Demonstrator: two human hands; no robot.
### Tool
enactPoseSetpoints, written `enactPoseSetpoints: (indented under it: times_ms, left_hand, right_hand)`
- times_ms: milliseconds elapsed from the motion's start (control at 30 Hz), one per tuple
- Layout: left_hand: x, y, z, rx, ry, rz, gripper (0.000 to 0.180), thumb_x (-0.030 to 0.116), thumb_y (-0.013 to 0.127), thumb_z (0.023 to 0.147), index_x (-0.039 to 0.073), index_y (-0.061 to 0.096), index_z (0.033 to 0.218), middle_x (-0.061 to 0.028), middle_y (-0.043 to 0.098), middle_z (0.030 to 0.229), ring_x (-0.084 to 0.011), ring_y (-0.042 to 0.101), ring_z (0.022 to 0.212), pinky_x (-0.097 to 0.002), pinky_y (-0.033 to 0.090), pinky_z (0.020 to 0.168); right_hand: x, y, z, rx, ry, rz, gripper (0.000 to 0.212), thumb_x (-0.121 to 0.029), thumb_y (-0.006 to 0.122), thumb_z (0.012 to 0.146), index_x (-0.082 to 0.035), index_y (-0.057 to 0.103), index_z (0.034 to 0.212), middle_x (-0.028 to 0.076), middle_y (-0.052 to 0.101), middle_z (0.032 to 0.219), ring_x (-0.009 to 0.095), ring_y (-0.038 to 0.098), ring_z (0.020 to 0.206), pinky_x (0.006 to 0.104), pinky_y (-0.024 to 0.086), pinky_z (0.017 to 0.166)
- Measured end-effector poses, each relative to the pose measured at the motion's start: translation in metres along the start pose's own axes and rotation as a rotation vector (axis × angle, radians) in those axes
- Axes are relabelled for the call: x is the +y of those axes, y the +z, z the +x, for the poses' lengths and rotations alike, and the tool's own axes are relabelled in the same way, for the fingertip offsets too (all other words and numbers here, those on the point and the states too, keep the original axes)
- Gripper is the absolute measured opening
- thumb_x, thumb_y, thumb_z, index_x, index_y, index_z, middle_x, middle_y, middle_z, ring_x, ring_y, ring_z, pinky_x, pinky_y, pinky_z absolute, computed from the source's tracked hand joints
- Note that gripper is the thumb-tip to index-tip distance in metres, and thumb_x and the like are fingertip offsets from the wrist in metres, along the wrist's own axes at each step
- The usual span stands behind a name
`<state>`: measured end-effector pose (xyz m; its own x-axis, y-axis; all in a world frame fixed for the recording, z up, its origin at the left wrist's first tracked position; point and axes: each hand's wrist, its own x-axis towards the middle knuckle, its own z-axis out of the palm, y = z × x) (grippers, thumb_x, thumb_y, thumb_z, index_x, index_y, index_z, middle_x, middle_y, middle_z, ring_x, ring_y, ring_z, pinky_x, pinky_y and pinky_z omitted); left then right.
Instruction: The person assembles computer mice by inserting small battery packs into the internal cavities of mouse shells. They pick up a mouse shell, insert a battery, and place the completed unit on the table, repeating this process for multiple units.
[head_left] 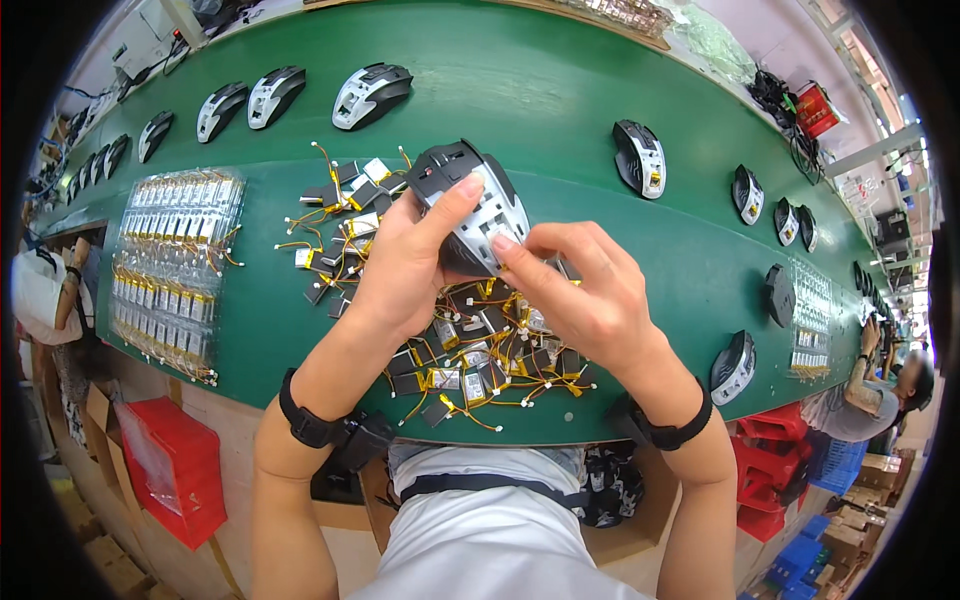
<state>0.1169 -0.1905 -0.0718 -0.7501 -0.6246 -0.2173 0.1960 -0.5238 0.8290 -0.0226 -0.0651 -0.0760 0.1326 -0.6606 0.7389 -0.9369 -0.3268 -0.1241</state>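
A black and silver computer mouse (pixel 497 212), its silver underside with cut-outs facing up, is held above the table in my left hand (pixel 405 255). The left thumb lies across its surface while the other fingers wrap beneath. My right hand (pixel 590 290) is closed at the lower right edge of the mouse, thumb tip against the silver part and index finger bent beside it. Anything small between those fingertips is hidden. Under both hands spreads a loose pile of small battery packs (pixel 472 385) with thin red, black and yellow leads and white plugs; more batteries (pixel 345 225) lie to the left.
Several similar mice (pixel 372 97) stand along the far side of the green table (pixel 520 70), others (pixel 640 160) to the right. Clear trays of batteries (pixel 175 270) sit at the left, another (pixel 810 320) at the right. Red crates (pixel 175 470) flank me. Another person (pixel 865 395) sits far right.
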Motion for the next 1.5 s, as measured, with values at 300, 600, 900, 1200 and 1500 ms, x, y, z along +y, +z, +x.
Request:
enactPoseSetpoints:
  times_ms: [300,600,900,1200,1500]
  left_hand:
    - [-0.003,-0.002,-0.005,-0.080,0.121,0.194,0.043,0.029,0.070,0.089,0.001,0.053,0.118,-0.0079,0.063,0.105,-0.0137,0.063,0.092,-0.0285,0.054,0.076]
    - [-0.008,0.003,-0.010,-0.106,0.097,0.198,0.043,0.027,0.070,0.089,0.001,0.054,0.118,-0.0074,0.063,0.105,-0.0129,0.061,0.094,-0.0285,0.050,0.081]
    - [0.002,0.001,-0.004,-0.070,0.013,0.057,0.045,0.035,0.066,0.090,0.001,0.052,0.116,-0.0081,0.064,0.099,-0.0135,0.068,0.080,-0.0279,0.060,0.060]
    - [0.004,0.000,-0.004,-0.042,0.006,0.103,0.047,0.036,0.066,0.090,0.001,0.052,0.118,-0.0098,0.063,0.103,-0.0154,0.068,0.088,-0.0327,0.062,0.067]
    - [0.001,-0.002,-0.002,-0.029,0.121,0.154,0.047,0.029,0.071,0.088,0.000,0.051,0.119,-0.0098,0.062,0.105,-0.0152,0.066,0.091,-0.0310,0.059,0.074]
  right_hand:
    - [0.002,-0.011,0.010,-0.151,0.631,0.550,0.027,-0.014,0.085,0.070,-0.003,0.061,0.078,0.003,0.060,0.073,0.012,0.058,0.063,0.0254,0.045,0.056]
    - [-0.003,-0.018,0.005,-0.140,0.613,0.561,0.024,-0.007,0.081,0.074,-0.002,0.057,0.078,0.005,0.058,0.073,0.013,0.057,0.059,0.0259,0.046,0.055]
    - [-0.020,-0.020,0.014,-0.038,0.206,0.150,0.023,-0.009,0.080,0.072,-0.004,0.063,0.087,0.006,0.061,0.088,0.020,0.063,0.071,0.0325,0.051,0.062]
    - [-0.008,-0.021,0.007,-0.143,-0.001,-0.096,0.020,-0.007,0.070,0.074,-0.001,0.062,0.091,0.009,0.061,0.096,0.022,0.062,0.081,0.0330,0.050,0.068]
    - [-0.001,-0.015,0.004,-0.166,0.028,-0.082,0.018,-0.005,0.070,0.075,-0.001,0.061,0.090,0.009,0.061,0.092,0.024,0.061,0.080,0.0341,0.050,0.067]
